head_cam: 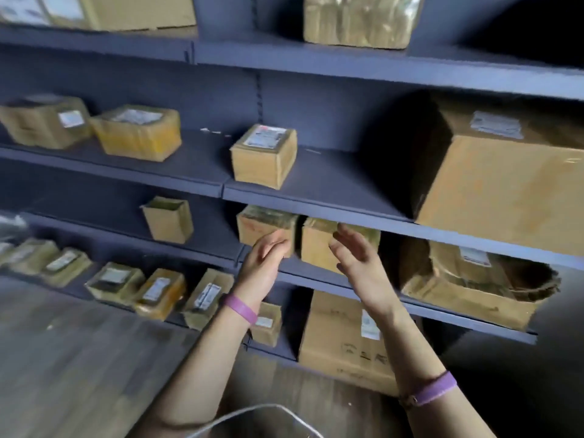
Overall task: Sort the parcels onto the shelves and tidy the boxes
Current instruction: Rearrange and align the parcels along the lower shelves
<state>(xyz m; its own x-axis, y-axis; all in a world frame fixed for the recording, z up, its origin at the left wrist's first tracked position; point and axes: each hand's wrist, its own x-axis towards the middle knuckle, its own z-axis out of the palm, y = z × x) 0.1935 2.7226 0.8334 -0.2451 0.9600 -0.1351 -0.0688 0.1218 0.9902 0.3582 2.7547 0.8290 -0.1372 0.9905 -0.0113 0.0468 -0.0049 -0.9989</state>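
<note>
Two small taped cardboard parcels stand side by side on the third blue shelf (316, 279), one on the left (262, 221) and one on the right (316, 245). My left hand (267, 257) hovers just in front of the left parcel with its fingers loosely curled and empty. My right hand (357, 251) is spread open in front of the right parcel, close to its face, and holds nothing. Both wrists wear purple bands. The picture is motion-blurred.
A small labelled box (264, 154) and a large carton (505, 181) sit on the shelf above. A crumpled open box (467, 286) lies to the right on the same shelf. Several small parcels (158, 292) line the bottom shelf, with a tall carton (341, 336) beside them. Wood floor (63, 358) lies lower left.
</note>
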